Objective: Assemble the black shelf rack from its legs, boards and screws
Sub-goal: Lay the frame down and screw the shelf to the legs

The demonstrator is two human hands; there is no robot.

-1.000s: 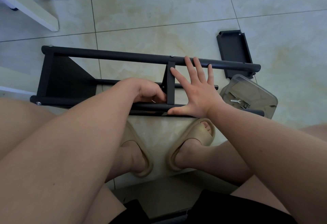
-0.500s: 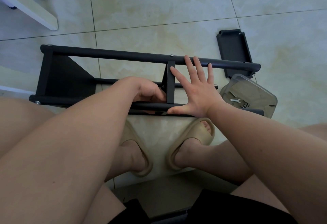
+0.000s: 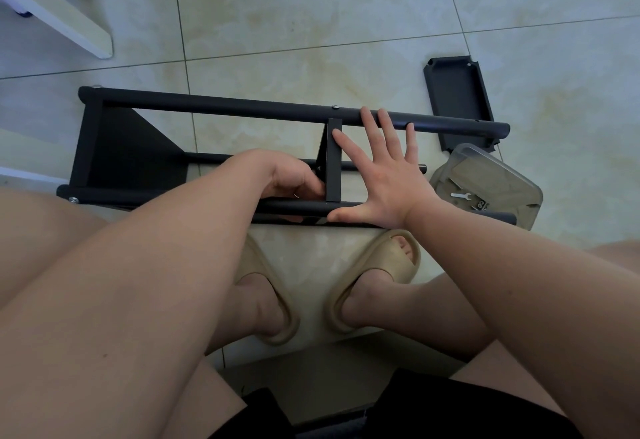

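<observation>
Right hand (image 3: pixel 384 175) is spread wide, fingers straight, palm pressed flat on the black metal shelf rack (image 3: pixel 221 158), which lies on its side on the pale tiled floor (image 3: pixel 311 40) just beyond the person's feet. Its fingertips reach the far black tube leg (image 3: pixel 242 109), its thumb rests on the near black tube leg (image 3: pixel 104 198), and its index finger lies against the narrow black middle board (image 3: pixel 333 161).

Left hand (image 3: pixel 294 179) is curled in tight on the left of that board, right where it meets the near leg. Is it pinching a screw or a tool? Cannot tell: the fingers are tucked under, with only a tiny glint below them.

Progress looks good. The wide black end board (image 3: pixel 131 151) is on at the left, with silver screw heads showing at both corners, and another screw head sits on the far leg above the middle board. By my reckoning the middle board's near joint is the step in hand.

What's left? The right ends of the legs are bare, and a loose black board (image 3: pixel 457 99) waits on the floor at far right. Just near it, a clear plastic tub (image 3: pixel 491 175) holds a small silver wrench (image 3: pixel 459 195) and some hardware too small to count.

The joint under the left hand is hidden, and so is any fourth leg below.
</observation>
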